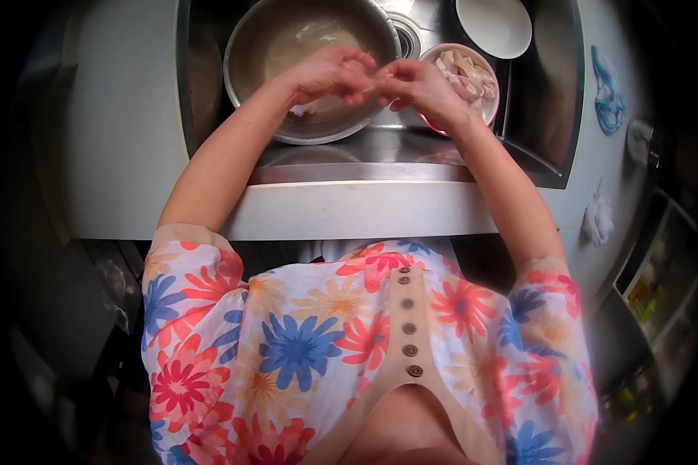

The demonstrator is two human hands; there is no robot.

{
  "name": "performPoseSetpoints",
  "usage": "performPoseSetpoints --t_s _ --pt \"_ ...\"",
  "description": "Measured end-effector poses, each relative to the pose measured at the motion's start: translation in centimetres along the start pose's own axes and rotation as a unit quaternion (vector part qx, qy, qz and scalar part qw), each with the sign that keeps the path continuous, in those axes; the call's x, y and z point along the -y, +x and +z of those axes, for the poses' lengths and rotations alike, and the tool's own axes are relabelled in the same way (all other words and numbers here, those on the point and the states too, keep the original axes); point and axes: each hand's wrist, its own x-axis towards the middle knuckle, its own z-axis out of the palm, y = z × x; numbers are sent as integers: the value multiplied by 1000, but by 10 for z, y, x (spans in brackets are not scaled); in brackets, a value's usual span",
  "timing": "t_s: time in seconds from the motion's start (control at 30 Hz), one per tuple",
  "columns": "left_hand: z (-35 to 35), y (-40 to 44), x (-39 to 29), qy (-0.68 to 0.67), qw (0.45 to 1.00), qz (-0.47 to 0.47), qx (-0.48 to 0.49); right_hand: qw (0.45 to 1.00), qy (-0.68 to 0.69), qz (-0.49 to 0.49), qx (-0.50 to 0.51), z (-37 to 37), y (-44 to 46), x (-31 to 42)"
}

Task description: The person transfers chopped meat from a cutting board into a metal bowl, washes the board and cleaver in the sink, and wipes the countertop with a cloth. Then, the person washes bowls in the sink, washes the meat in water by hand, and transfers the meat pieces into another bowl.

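My left hand (332,76) is over the right part of a large metal basin (236,77) with cloudy water in it. Its fingers are bent and meet those of my right hand (423,89), which is pinched together beside the basin's rim. Something small and pale seems to be between the fingertips, too small to make out. Under my right hand and wrist stands a red-rimmed bowl (492,108) holding pale pink pieces of raw meat (469,74). A whitish bit (301,110) shows in the basin below my left hand.
The basin and bowls stand in a steel sink (380,147) with a drain (405,37). A white bowl (495,27) is at the back right. On the right counter lie a blue mesh cloth (609,97) and a crumpled white item (598,219). The counter edge (364,209) runs before me.
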Motion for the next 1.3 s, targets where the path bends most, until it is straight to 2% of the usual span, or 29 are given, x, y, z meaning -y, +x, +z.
performPoseSetpoints --t_s 0.1,0.13,0.2,0.3,0.4,0.5,0.6,0.7,0.8,0.9,1.0,1.07,1.13,1.3 --pt "-39 -1 8 245 964 6 -99 1000 25 11 -1 -3 5 -6" --pt "-50 -8 17 382 917 30 -115 999 29 15 -1 -4 6 -7" --pt "-65 -16 36 627 763 79 -136 999 25 29 -6 -5 5 -7" --pt "-61 -21 53 673 728 92 -94 999 26 43 -5 -6 7 -4" --pt "-50 -8 48 695 718 -41 -2 999 21 48 -9 -6 10 -1" --pt "-54 -3 44 651 751 -106 36 999 13 42 -21 -9 10 1" --pt "-55 0 50 665 736 -108 69 999 3 18 -44 -23 -1 11" --pt "-52 -3 43 471 861 -189 -2 997 -20 7 -74 -56 -18 10" --pt "-45 -7 15 315 930 -162 -100 977 -153 -33 -147 -84 -37 3" --pt "-26 1 -13 289 951 -77 -84 953 -223 -5 -205 -107 -54 -13" --pt "24 17 -37 285 957 20 -52 938 -267 23 -222 -122 -57 -35" --pt "55 42 -40 348 930 103 -54 926 -302 55 -220 -118 -56 -33" --pt "82 68 -35 469 856 176 -128 925 -314 87 -197 -114 -55 -27" --pt "94 104 3 519 819 187 -158 941 -276 66 -186 -111 -57 -22"
